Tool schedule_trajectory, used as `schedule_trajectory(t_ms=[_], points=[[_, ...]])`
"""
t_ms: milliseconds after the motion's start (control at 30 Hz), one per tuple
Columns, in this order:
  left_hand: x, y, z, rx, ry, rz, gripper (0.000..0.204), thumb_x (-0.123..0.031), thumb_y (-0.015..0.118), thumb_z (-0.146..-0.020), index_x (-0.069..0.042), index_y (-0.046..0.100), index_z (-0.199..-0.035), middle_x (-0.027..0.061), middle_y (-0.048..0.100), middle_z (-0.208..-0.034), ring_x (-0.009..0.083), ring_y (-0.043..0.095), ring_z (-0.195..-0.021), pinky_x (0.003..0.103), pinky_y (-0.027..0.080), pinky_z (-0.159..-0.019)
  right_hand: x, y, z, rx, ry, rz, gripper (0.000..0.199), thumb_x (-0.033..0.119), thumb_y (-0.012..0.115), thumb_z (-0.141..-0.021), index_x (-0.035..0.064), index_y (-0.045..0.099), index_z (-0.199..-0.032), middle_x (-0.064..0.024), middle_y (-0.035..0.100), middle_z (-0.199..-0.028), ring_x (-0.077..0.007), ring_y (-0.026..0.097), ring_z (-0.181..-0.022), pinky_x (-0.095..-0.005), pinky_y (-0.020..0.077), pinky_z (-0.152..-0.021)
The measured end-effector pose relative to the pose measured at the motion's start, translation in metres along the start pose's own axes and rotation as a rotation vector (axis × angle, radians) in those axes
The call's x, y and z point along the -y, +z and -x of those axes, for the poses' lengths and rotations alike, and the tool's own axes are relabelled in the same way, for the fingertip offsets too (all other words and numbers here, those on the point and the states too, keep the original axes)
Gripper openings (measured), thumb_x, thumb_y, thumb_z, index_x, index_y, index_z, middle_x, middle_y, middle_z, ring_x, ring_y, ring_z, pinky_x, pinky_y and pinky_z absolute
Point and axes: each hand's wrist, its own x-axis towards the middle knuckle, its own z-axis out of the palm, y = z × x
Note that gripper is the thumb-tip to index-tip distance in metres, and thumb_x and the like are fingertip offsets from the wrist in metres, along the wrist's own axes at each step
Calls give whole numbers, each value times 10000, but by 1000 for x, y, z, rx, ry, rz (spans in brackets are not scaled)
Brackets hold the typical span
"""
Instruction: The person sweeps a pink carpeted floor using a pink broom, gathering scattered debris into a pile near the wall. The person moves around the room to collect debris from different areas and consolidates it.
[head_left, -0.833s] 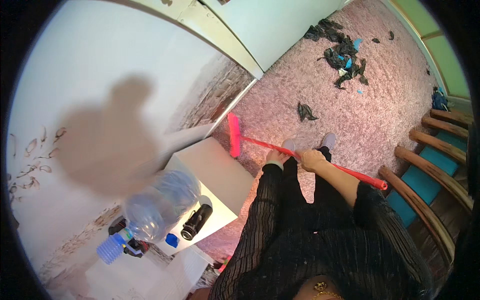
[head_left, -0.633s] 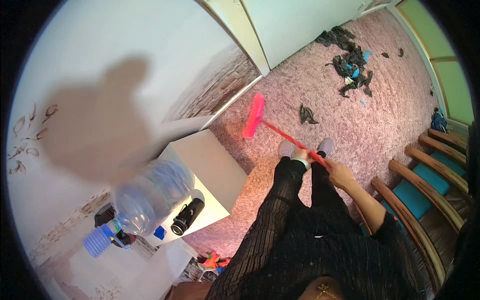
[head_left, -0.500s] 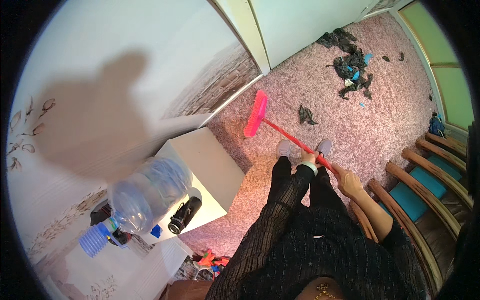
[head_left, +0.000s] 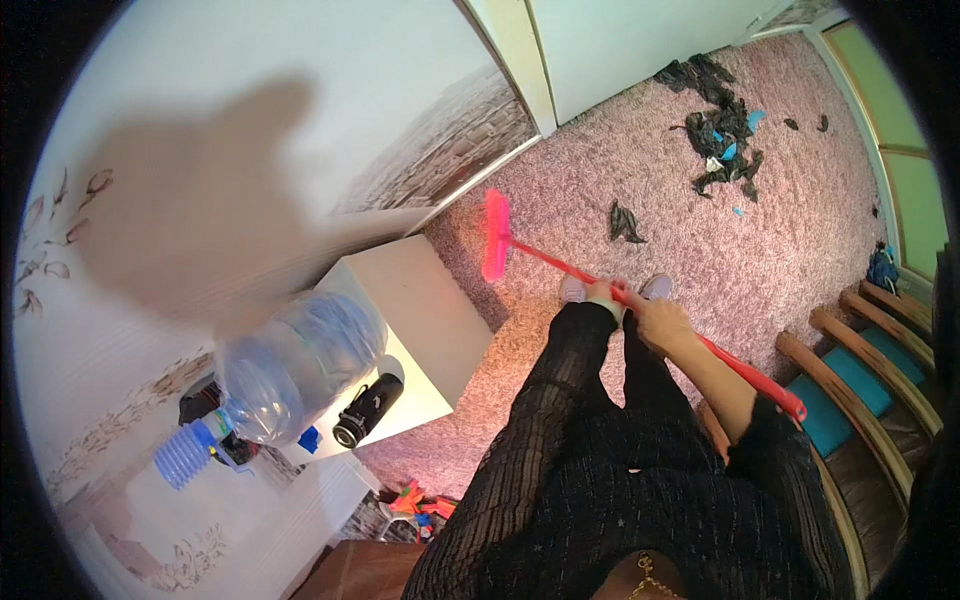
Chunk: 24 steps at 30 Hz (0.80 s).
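Observation:
I hold a pink-red broom [head_left: 545,255] with both hands. My left hand [head_left: 603,293], in a black sleeve, grips the handle lower down. My right hand [head_left: 660,322] grips it just behind. The broom head [head_left: 494,236] rests on the pink carpet [head_left: 640,160] beside a white cabinet [head_left: 420,320]. A small dark scrap [head_left: 624,222] lies on the carpet just beyond the broom. A larger heap of dark scraps with blue bits [head_left: 720,135] lies farther off near the white door [head_left: 640,50].
On the white cabinet lie a large clear water bottle with a blue cap [head_left: 275,375] and a black cylinder [head_left: 368,408]. A wooden bench with teal cushions [head_left: 860,370] stands to my right. Colourful toys [head_left: 420,500] lie by the cabinet's base.
The broom head has moved toward the wall and cabinet, away from the scraps. My view has tilted, bringing the scrap heap closer to the top edge.

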Motion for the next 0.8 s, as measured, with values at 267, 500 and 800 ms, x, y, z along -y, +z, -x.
schedule_trajectory(t_ms=[267, 500, 800], points=[[45, 112, 59, -194, -187, 173, 154, 27, 484, -828, -10, 521, -973, 137, 555, -832, 285, 562, -753, 452, 505, -653, -78, 4, 44, -70, 76, -67, 310, 302, 407, -927, 161, 459, -1198, -254, 618, -853, -412, 611, -817, -509, 471, -713], [12, -12, 65, -71, -30, -62, 145, -15, 464, -856, -23, 472, -1000, 138, 558, -807, 289, 564, -707, 454, 500, -651, -14, 46, -6, 108, -96, -83, 372, 202, 473, -847, 115, 387, -1198, -260, 627, -869, -424, 617, -833, -523, 474, -716], [-18, 55, 95, 231, 432, -1476, 181, -91, 662, -724, -31, 651, -894, 161, 662, -832, 274, 646, -804, 364, 503, -707, -42, 28, 10, 35, 60, -36, 431, 214, 444, -888, 295, 405, -1310, -198, 642, -912, -382, 632, -846, -483, 497, -745]])
